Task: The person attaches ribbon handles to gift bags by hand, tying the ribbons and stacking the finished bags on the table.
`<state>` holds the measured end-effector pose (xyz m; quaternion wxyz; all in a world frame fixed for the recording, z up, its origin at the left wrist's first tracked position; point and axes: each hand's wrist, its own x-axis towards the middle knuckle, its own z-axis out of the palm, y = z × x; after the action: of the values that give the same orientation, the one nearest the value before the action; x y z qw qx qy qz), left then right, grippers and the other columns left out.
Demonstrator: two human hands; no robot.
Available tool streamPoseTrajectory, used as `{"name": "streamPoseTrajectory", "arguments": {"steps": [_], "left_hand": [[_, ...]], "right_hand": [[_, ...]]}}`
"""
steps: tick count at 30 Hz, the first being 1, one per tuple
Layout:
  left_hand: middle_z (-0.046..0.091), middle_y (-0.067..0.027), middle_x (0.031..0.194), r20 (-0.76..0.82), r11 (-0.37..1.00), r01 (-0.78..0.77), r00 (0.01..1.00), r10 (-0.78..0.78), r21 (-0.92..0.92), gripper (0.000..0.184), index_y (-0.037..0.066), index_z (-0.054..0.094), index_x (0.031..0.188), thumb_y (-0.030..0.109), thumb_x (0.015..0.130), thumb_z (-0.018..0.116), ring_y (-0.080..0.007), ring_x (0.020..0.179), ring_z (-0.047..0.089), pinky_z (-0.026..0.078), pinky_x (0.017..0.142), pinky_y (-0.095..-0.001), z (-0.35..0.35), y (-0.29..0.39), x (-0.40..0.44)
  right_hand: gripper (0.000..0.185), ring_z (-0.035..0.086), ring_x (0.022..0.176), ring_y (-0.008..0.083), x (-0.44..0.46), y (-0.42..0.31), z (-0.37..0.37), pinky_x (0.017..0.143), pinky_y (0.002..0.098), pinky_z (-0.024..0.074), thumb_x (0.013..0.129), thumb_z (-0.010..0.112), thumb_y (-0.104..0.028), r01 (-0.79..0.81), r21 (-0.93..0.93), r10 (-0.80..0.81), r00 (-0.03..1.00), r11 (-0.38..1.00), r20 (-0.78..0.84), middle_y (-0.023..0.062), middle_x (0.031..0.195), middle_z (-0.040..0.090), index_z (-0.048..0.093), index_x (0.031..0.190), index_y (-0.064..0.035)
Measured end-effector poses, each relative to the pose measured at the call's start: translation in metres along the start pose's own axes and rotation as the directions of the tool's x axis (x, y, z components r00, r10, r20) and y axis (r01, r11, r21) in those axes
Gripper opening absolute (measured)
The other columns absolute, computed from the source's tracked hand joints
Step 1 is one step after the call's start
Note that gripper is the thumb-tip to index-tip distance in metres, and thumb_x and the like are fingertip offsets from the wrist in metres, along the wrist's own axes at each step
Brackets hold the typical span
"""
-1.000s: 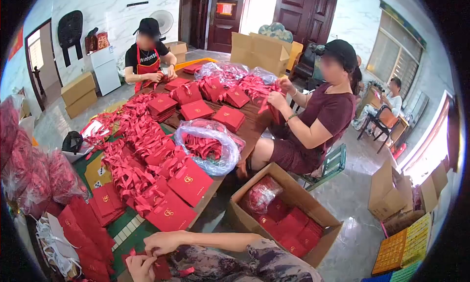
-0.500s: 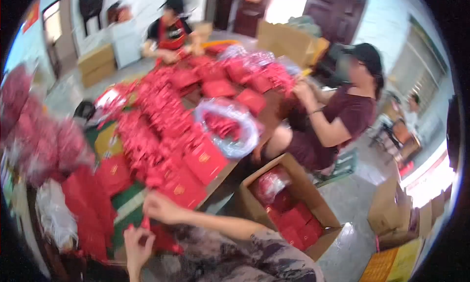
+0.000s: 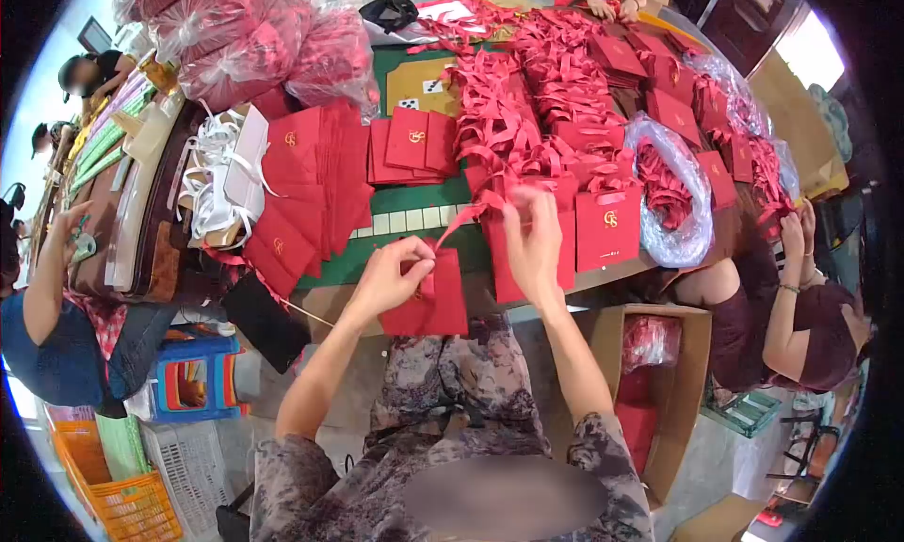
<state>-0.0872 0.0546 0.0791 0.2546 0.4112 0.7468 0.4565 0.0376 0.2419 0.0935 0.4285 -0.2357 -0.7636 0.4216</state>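
Observation:
A small red bag (image 3: 443,302) lies at the table's near edge in front of me. My left hand (image 3: 394,276) is over its upper left, thumb and forefinger pinched on its red ribbon (image 3: 460,224). The ribbon runs up and right towards my right hand (image 3: 534,245), which is raised beside the bag, its fingers blurred; whether they grip the ribbon's end is unclear. Flat red bags with gold print (image 3: 607,226) lie right of my right hand, below a large heap of ribboned bags (image 3: 499,109). A short stack of red bags (image 3: 407,139) sits beyond my left hand.
White-ribboned bags (image 3: 226,179) and tall red bags (image 3: 306,165) are on the left. Plastic-wrapped bundles (image 3: 254,52) sit behind them. An open carton (image 3: 692,391) stands by my right knee. Co-workers sit on both sides, and another's hands show across the table.
The view has swung left and down, bringing my lap and a person on the left into sight. My right hand has lifted away from my left, and the ribbon now stretches up between them.

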Motion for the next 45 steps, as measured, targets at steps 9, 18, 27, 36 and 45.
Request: {"name": "streamPoseTrajectory", "arguments": {"steps": [9, 18, 27, 36, 45], "left_hand": [[0.066, -0.0056, 0.087, 0.021, 0.989, 0.151, 0.988, -0.151, 0.007, 0.012, -0.001, 0.062, 0.096, 0.011, 0.093, 0.063, -0.0109, 0.081, 0.063, 0.051, 0.076, -0.0289, 0.014, -0.053, 0.035], [0.065, -0.0134, 0.100, -0.289, 0.918, -0.102, 0.931, 0.225, 0.384, 0.022, 0.008, 0.068, 0.105, 0.012, 0.083, 0.070, -0.0309, 0.092, 0.063, 0.051, 0.083, -0.0380, 0.003, -0.055, 0.015], [0.060, -0.0133, 0.107, -0.384, 0.922, 0.071, 0.919, 0.088, 0.380, 0.047, 0.008, 0.064, 0.119, 0.027, 0.078, 0.080, -0.0306, 0.101, 0.059, 0.049, 0.087, -0.0378, -0.012, -0.075, -0.036], [0.054, -0.0113, 0.095, -0.273, 0.962, -0.054, 0.953, 0.130, 0.269, 0.037, 0.004, 0.063, 0.104, -0.001, 0.070, 0.075, -0.0261, 0.080, 0.055, 0.046, 0.070, -0.0335, 0.003, -0.071, -0.026], [0.053, -0.0046, 0.083, -0.137, 0.994, 0.041, 0.990, -0.027, 0.102, 0.032, 0.003, 0.059, 0.091, -0.001, 0.064, 0.076, -0.0168, 0.074, 0.051, 0.041, 0.066, -0.0293, -0.006, -0.097, -0.023]], "right_hand": [[0.038, 0.049, 0.119, 0.0314, -0.126, 0.011, -0.001, 0.092, 0.0405, 0.0469, 0.077, 0.059, -0.010, 0.553, -0.180, -0.231, 0.592, 0.813, 0.772, 0.0102, 0.121, 0.054, 0.061, 0.116, -0.0105], [0.025, 0.055, 0.098, 0.0273, -0.126, 0.041, 0.017, 0.078, 0.0409, 0.0446, 0.080, 0.065, -0.015, 0.593, -0.095, -0.309, 0.543, 0.800, 0.781, 0.0080, 0.107, 0.058, 0.062, 0.104, -0.0104], [0.018, 0.068, 0.089, 0.0232, -0.091, -0.004, 0.024, 0.078, 0.0318, 0.0548, 0.089, 0.063, 0.003, -0.063, 0.141, -0.003, 0.904, 0.988, 0.427, 0.0133, 0.098, 0.068, 0.069, 0.106, -0.0005], [0.015, 0.063, 0.088, 0.0454, -0.097, 0.007, 0.074, 0.069, 0.0508, 0.0498, 0.100, 0.050, -0.016, -0.169, 0.019, 0.150, 0.915, 0.985, 0.375, 0.0267, 0.094, 0.061, 0.047, 0.112, -0.0069], [0.015, 0.062, 0.078, 0.0385, -0.112, 0.032, 0.086, 0.066, 0.0476, 0.0509, 0.093, 0.058, -0.016, 0.098, 0.049, -0.108, 0.946, 0.994, 0.305, 0.0157, 0.088, 0.057, 0.053, 0.101, -0.0048]]}}
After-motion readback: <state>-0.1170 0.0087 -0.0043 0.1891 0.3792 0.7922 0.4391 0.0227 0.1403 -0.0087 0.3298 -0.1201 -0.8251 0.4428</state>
